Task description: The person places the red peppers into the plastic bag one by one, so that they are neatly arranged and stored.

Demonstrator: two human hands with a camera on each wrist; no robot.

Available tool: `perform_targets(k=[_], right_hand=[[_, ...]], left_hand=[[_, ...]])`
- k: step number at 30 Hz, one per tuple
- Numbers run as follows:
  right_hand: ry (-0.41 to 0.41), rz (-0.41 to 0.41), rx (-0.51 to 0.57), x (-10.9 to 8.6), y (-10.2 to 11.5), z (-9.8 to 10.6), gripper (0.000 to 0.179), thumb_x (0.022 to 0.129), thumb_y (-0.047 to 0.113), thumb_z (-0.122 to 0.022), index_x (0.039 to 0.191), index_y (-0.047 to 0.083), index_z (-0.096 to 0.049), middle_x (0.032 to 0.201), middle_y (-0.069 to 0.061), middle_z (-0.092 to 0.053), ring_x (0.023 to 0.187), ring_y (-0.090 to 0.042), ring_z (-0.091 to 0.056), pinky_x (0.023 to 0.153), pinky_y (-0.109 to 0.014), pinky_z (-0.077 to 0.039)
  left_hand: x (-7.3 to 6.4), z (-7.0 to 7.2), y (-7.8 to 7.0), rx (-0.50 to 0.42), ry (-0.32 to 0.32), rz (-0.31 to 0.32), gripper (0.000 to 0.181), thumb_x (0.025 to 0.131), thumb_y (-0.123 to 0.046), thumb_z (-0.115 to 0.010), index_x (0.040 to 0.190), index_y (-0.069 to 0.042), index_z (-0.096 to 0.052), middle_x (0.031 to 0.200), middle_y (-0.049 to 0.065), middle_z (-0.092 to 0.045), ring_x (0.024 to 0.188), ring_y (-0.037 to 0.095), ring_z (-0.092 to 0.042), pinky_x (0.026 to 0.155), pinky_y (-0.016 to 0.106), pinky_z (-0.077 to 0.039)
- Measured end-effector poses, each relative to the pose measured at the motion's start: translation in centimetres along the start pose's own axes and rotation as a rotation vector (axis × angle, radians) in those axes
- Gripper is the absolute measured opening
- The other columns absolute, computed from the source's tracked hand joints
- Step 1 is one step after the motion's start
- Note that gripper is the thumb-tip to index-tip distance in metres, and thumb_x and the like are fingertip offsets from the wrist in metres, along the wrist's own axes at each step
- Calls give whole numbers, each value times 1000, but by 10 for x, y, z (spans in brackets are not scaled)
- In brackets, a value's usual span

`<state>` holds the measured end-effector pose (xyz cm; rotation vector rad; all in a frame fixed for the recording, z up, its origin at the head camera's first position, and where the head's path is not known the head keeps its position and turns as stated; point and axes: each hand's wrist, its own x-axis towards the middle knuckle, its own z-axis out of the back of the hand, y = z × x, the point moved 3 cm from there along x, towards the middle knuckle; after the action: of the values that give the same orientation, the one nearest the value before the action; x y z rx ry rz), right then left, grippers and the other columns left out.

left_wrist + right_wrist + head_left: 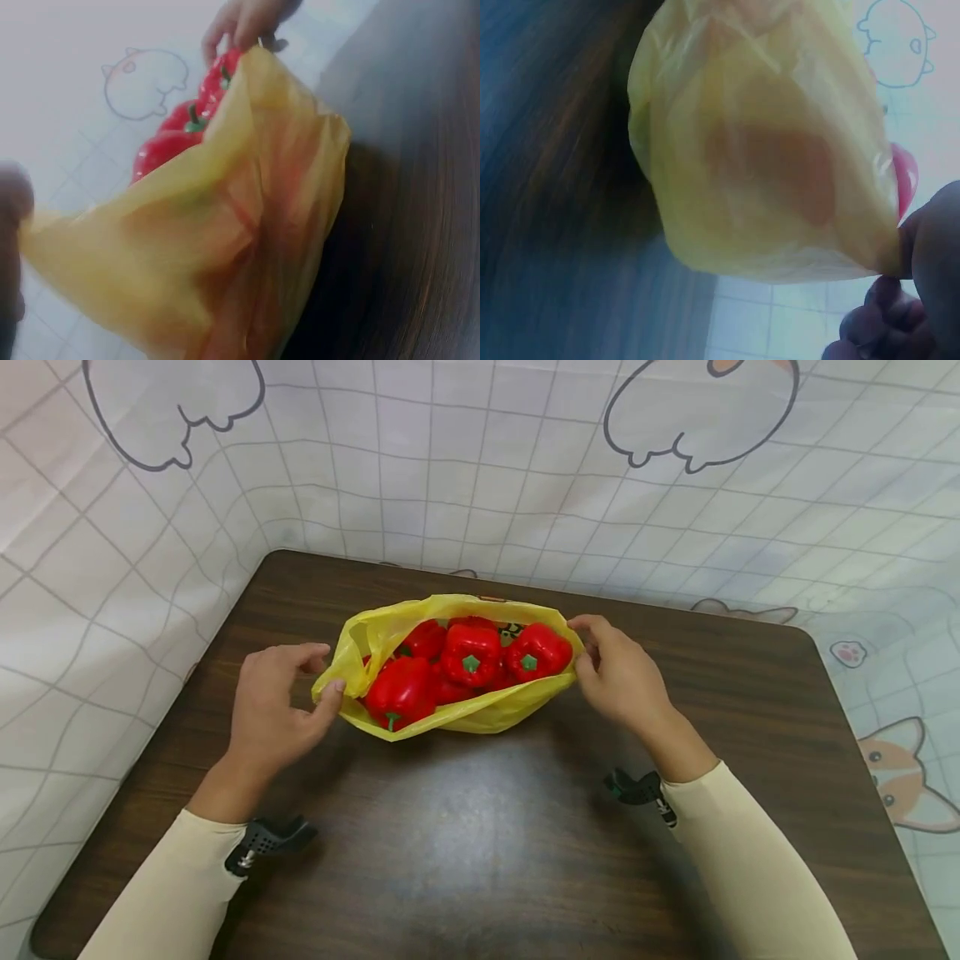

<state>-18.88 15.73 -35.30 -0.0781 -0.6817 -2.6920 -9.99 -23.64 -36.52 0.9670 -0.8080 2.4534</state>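
Observation:
A thin yellow plastic bag [495,714] with its mouth spread wide stands at the middle of the table. Several glossy red bell peppers [471,653] with green stems lie inside it. My left hand [277,702] pinches the bag's left rim, thumb over the edge. The right hand [622,672] grips the right corner of the rim between thumb and fingers. From the left wrist, the bag [225,247] stretches to a corner at the hand, and peppers [169,150] show above its rim. The right wrist view has the bag's side [772,187] drawn toward the thumb.
The dark wood-grain table [465,843] has rounded corners. White grid-patterned cloth with cartoon animals [450,468] hangs behind and along both sides. A dark wrist device [270,843] sits at each cream sleeve's cuff.

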Motion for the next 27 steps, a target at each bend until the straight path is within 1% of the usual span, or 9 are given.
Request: perform_targets(k=[5, 7, 10, 12, 14, 17, 20, 23, 27], right_hand=[[183, 43, -158, 9, 3, 3, 50, 100, 14, -40, 148, 18, -54, 106, -9, -65, 75, -26, -52, 55, -38, -42], [263, 42, -231, 15, 4, 6, 53, 101, 17, -38, 152, 19, -51, 93, -9, -64, 76, -27, -54, 57, -39, -43], [371, 26, -316, 24, 3, 8, 55, 99, 20, -38, 153, 17, -49, 90, -9, -65, 80, -28, -59, 59, -41, -46], [431, 17, -346, 28, 2, 9, 51, 97, 19, -41, 144, 13, -57, 92, -7, -67, 83, -28, -60, 61, -41, -48], [467, 16, -360, 30, 2, 9, 39, 93, 18, -45, 123, 10, -69, 89, -5, -67, 80, -26, -60, 60, -41, -48], [490, 17, -368, 29, 1, 7, 15, 89, 16, -54, 90, 11, -69, 72, -2, -60, 68, -24, -55, 55, -39, -46], [490, 8, -372, 27, 0, 5, 7, 86, 14, -66, 91, 10, -68, 69, -2, -59, 65, -23, -54, 54, -38, -47], [486, -23, -381, 25, 1, 3, 20, 84, 12, -70, 103, 8, -65, 71, -3, -60, 66, -25, -55, 55, -38, -48], [508, -74, -422, 24, 2, 0, 6, 86, 14, -63, 89, 9, -66, 70, -6, -58, 66, -27, -55, 56, -40, -49]], left_hand=[[9, -2, -7, 181, 139, -147, 30, 92, -7, -52, 108, -10, -78, 94, 18, -57, 86, 39, -52, 81, 57, -37], [12, -2, -8, 245, 193, -152, 32, 92, -5, -53, 109, -12, -79, 93, 16, -55, 86, 38, -50, 82, 57, -36], [16, -1, -9, 353, 257, -117, 34, 91, -14, -53, 112, -8, -79, 93, 16, -55, 87, 39, -48, 85, 60, -34], [18, -1, -9, 411, 307, -77, 37, 88, -22, -55, 112, -6, -78, 95, 16, -56, 92, 39, -48, 89, 62, -32], [18, -1, -8, 448, 364, -34, 41, 85, -30, -60, 112, -5, -78, 97, 15, -56, 96, 39, -47, 91, 64, -29], [17, -1, -6, 474, 418, 10, 39, 83, -33, -72, 110, -5, -78, 99, 15, -57, 99, 38, -46, 94, 65, -26], [17, -1, -5, 472, 409, 15, 30, 83, -29, -79, 102, -5, -78, 98, 15, -58, 100, 39, -46, 95, 66, -24], [17, 0, -6, 453, 373, 8, 23, 86, -25, -80, 94, -4, -77, 97, 16, -58, 101, 40, -46, 96, 66, -23], [17, 0, -6, 418, 320, 26, 23, 91, -22, -75, 91, 0, -70, 99, 19, -56, 103, 42, -45, 95, 66, -21]])
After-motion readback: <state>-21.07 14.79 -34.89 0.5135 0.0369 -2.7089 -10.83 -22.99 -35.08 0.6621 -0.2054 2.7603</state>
